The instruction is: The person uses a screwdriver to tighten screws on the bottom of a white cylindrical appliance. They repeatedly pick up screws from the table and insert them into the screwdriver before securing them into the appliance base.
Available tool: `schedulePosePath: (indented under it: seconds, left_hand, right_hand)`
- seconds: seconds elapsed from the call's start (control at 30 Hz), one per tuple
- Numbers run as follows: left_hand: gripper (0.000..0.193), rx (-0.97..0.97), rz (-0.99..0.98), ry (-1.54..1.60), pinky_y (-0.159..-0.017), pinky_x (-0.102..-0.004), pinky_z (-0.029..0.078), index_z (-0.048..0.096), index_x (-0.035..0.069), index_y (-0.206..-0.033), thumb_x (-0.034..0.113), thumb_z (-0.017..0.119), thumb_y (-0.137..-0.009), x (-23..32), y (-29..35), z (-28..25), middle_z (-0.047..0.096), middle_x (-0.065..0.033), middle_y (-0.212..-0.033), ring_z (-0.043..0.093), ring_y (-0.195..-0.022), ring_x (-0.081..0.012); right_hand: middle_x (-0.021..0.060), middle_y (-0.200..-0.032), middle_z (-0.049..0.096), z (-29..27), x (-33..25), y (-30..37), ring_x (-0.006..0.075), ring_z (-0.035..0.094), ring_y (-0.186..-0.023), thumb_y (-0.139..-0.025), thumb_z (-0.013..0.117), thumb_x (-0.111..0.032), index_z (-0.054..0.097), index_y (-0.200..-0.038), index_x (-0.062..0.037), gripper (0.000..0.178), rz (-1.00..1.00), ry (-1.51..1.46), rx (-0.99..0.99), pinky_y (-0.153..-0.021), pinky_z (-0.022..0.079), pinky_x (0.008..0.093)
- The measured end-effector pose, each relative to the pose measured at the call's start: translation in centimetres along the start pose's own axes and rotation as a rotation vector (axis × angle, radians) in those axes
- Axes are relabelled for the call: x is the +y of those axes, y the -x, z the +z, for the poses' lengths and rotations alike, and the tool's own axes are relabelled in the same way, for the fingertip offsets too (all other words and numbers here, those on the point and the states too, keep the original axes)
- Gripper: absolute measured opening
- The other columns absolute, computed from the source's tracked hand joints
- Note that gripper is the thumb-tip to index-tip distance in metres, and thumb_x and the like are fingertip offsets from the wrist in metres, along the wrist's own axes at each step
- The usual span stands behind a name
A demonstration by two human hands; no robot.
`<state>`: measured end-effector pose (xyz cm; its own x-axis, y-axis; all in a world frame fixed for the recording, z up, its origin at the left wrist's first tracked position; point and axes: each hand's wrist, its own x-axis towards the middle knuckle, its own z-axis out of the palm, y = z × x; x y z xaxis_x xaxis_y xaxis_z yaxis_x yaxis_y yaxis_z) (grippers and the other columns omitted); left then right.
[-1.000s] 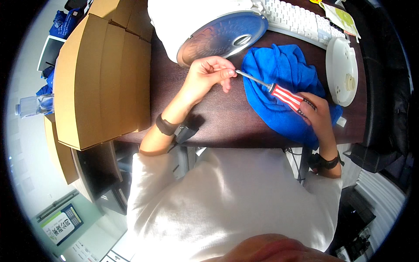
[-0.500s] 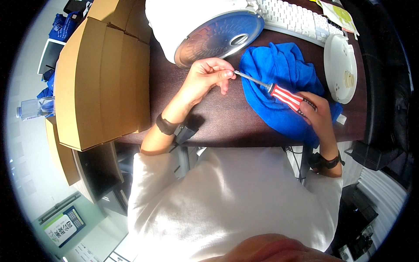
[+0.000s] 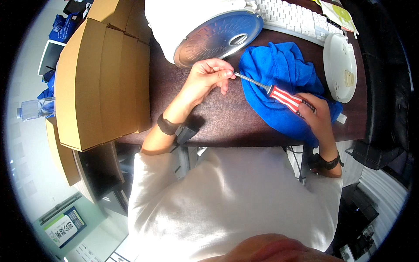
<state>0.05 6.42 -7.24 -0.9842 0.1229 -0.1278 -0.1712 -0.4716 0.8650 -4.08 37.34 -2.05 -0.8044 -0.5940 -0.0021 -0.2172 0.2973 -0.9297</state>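
Head view: left of two head-worn fisheyes, pointing down.
Looks from above the white shirt (image 3: 235,187) out over the worktop (image 3: 218,118), near enough that both fill mid-frame; picture upright, unmirrored; straight edges bow toward the dark, rounded rim.

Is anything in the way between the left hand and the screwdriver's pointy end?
Nothing I can see: the left hand is right at the tip of the screwdriver, though anything tiny there is too small to tell. The right hand holds its other end, and the blue cloth lies underneath, not between.
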Motion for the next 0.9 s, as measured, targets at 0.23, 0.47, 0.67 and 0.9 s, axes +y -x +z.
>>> schedulePosePath:
  seconds: [0.23, 0.47, 0.67, 0.9]
  left_hand:
    - [0.010, 0.003, 0.010, -0.020, -0.048, -0.0237, 0.049, 0.062, -0.002, -0.094, 0.004, 0.061, -0.086, 0.0, 0.0, -0.1, 0.065, -0.0126, -0.084, 0.057, -0.055, -0.0126]
    - [0.010, 0.005, 0.007, -0.032, -0.048, -0.0239, 0.049, 0.062, -0.003, -0.092, 0.003, 0.062, -0.085, -0.2, 0.1, -0.3, 0.065, -0.0124, -0.083, 0.058, -0.055, -0.0129]
    - [0.009, -0.035, 0.035, -0.105, -0.049, -0.0238, 0.049, 0.062, -0.004, -0.090, 0.002, 0.062, -0.084, 0.2, 0.4, -0.3, 0.065, -0.0115, -0.081, 0.058, -0.056, -0.0125]
    - [0.006, -0.060, 0.067, -0.155, -0.050, -0.0238, 0.049, 0.062, -0.004, -0.088, 0.001, 0.062, -0.084, 0.5, 0.7, -0.1, 0.065, -0.0103, -0.079, 0.059, -0.055, -0.0126]
  right_hand:
    - [0.0051, -0.069, 0.057, 0.1, -0.3, 0.0, 0.0081, 0.051, -0.063, -0.088, 0.056, -0.025, 0.061, -0.096, 0.0051, 0.032, -0.005, 0.013, 0.009, -0.055, 0.038, 0.0231]
    - [0.0062, -0.070, 0.059, 0.2, -0.5, 0.0, 0.0094, 0.052, -0.063, -0.087, 0.057, -0.026, 0.062, -0.095, 0.0047, 0.032, -0.011, 0.042, 0.015, -0.055, 0.040, 0.0240]
    - [0.0038, -0.065, 0.056, -0.1, -0.2, 0.0, 0.0066, 0.048, -0.053, -0.088, 0.054, -0.032, 0.063, -0.097, 0.0039, 0.038, 0.158, -0.051, -0.005, -0.046, 0.034, 0.0204]
    - [0.0027, -0.064, 0.056, -0.7, 0.6, -0.1, 0.0055, 0.046, -0.050, -0.087, 0.055, -0.031, 0.062, -0.098, 0.0041, 0.037, 0.404, -0.338, -0.102, -0.044, 0.032, 0.0193]
